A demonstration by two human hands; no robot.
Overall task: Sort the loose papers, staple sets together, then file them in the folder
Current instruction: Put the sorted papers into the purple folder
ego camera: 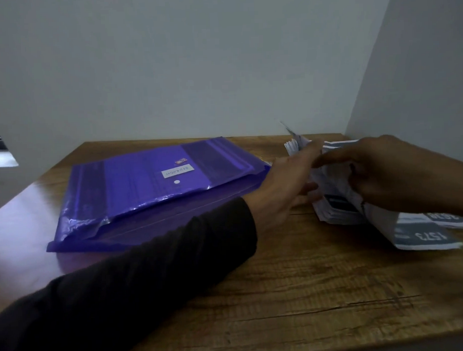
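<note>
Folder (157,188) on tabletop (294,291), left of centre, toward back edge. Papers (338,198) stacked at right back corner, just right of folder.

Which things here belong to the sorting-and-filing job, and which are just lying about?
Job:
- stack of white papers with grey numbered bands, worked by left hand and right hand
- purple plastic folder with white label

Lying about:
- nothing loose; only the brown wooden table and pale wall
</note>
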